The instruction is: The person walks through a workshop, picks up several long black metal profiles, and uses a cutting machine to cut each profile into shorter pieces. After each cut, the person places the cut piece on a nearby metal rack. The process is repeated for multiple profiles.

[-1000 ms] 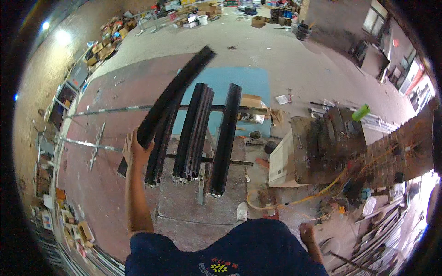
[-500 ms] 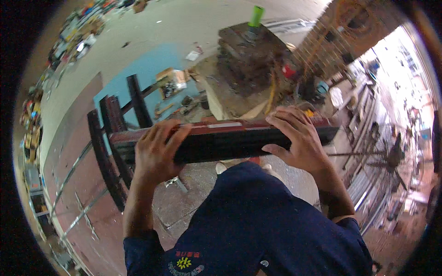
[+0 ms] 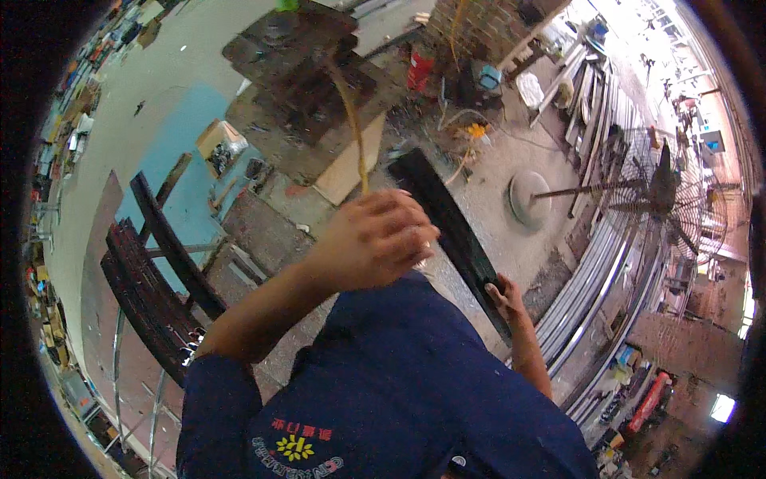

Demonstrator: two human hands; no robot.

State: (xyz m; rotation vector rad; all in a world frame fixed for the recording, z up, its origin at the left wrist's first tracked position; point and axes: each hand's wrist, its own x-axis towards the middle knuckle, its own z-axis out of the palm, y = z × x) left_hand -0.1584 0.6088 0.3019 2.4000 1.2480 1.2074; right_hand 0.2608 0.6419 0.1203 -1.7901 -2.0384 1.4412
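A long dark metal profile (image 3: 447, 219) slants from the upper left to the lower right in front of my body. My right hand (image 3: 509, 299) grips it near its close end, the thumb over the dark face and the fingers at the edge. My left hand (image 3: 375, 239) is raised across my front, its back upward and its fingers curled together. Its fingertips come beside the profile's left edge; whether they touch it, or hold anything small, is hidden. Several similar dark profiles (image 3: 152, 279) lie on a stand to my left.
Ahead stands a heavy rusty block-like machine (image 3: 287, 64) with a yellow hose (image 3: 351, 120). An open cardboard box (image 3: 219, 148) rests on the blue floor patch. A pedestal fan (image 3: 662, 180) lies at the right, near long metal tubes (image 3: 594, 279).
The profile has swung from lying crosswise under both hands to a slant. My right hand has moved down to its near end; my left has lifted and curled. My view has shifted right.
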